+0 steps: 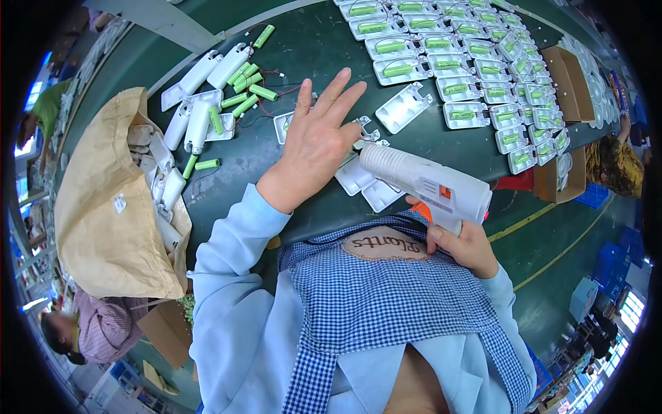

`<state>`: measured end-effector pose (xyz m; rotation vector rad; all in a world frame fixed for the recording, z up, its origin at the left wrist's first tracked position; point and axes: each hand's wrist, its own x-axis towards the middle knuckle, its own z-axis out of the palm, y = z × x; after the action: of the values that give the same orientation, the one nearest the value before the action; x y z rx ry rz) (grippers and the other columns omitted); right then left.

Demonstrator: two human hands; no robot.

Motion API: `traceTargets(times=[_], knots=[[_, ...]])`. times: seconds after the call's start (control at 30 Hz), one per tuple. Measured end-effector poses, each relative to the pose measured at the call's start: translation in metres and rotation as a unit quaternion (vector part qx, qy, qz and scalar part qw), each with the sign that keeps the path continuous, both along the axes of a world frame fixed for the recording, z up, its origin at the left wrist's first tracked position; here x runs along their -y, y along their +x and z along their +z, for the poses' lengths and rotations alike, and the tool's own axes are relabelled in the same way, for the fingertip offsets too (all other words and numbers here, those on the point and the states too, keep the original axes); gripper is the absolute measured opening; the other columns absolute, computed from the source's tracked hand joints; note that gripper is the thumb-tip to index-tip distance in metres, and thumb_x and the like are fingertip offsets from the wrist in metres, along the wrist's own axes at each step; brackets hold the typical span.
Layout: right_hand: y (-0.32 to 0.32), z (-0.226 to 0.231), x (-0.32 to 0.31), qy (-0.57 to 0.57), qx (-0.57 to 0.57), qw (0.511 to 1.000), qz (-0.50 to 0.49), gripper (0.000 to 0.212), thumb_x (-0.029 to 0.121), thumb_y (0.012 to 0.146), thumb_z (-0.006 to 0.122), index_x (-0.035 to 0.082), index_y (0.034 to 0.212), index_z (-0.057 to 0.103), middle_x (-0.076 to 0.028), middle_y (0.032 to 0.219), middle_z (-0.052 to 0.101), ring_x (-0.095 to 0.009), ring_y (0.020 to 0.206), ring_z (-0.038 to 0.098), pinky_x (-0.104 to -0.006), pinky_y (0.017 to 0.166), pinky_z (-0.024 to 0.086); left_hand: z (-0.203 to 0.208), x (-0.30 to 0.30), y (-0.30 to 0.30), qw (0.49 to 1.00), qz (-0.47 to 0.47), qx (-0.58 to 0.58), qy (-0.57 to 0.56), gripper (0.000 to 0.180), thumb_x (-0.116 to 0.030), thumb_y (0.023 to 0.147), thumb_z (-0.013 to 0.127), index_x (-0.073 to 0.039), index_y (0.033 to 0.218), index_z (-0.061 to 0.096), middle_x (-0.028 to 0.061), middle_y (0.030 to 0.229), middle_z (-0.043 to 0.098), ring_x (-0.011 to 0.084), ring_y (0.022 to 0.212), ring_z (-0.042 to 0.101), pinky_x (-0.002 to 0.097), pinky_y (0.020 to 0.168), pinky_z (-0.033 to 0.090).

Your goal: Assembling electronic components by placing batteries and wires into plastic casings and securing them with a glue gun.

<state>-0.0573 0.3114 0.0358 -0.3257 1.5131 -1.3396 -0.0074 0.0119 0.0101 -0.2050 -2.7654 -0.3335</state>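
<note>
White plastic makes up the body of the hot glue gun (427, 181), which sits in the right hand (465, 245); the fingers wrap its handle beside the orange trigger (420, 208). Its nozzle points left, just beside the left hand (310, 141), which is palm down with 3 fingers stretched apart. Whether its thumb and forefinger pinch anything, I cannot tell. Below the nozzle, 2 white shells (381, 197) lie near the edge of the green worktable (452, 148), and another open white shell (404, 108) rests beyond the gun.

At upper right, rows of white battery housings (455, 124) hold green cylindrical cells with thin wires. Loose green cells (264, 92) are heaped at upper left against long white casings (227, 65). A beige cloth bag (103, 214) of white plastic parts (172, 188) stands at left; an open cardboard box (572, 86) stands past the rows.
</note>
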Motion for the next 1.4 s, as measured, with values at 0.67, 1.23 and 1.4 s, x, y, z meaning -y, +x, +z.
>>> traceTargets(times=[0.67, 1.23, 1.4], knots=[[-0.013, 0.0, 0.018, -0.043, -0.01, 0.999, 0.016, 0.05, 0.004, 0.092, 0.059, -0.005, 0.138, 0.041, -0.011, 0.123, 0.063, -0.01, 0.069, 0.061, -0.0259, 0.062, 0.051, 0.07, 0.067, 0.019, 0.976, 0.145, -0.152, 0.06, 0.017, 0.001, 0.078, 0.071, -0.004, 0.094, 0.068, 0.0151, 0.12, 0.061, 0.0379, 0.12, 0.055, 0.0459, 0.098, 0.044], [-0.009, -0.014, 0.003, -0.075, -0.077, 0.994, 0.029, 0.028, 0.016, 0.093, 0.063, -0.003, 0.113, 0.058, -0.005, 0.071, 0.065, -0.011, 0.062, 0.063, -0.0261, 0.057, 0.048, 0.326, 0.103, -0.141, 0.788, 0.013, -0.568, -0.239, 0.034, -0.005, 0.074, 0.074, -0.011, 0.107, 0.068, 0.0098, 0.106, 0.065, 0.0286, 0.097, 0.062, 0.0397, 0.083, 0.05], [-0.011, -0.024, 0.0, -0.11, -0.078, 0.99, 0.044, 0.025, 0.017, 0.093, 0.063, -0.001, 0.11, 0.06, -0.004, 0.071, 0.064, -0.011, 0.062, 0.062, -0.026, 0.056, 0.049, 0.4, 0.151, -0.161, 0.76, 0.183, -0.492, -0.383, 0.039, -0.018, 0.079, 0.075, -0.016, 0.117, 0.066, 0.0065, 0.106, 0.067, 0.0276, 0.098, 0.062, 0.0387, 0.086, 0.05]])
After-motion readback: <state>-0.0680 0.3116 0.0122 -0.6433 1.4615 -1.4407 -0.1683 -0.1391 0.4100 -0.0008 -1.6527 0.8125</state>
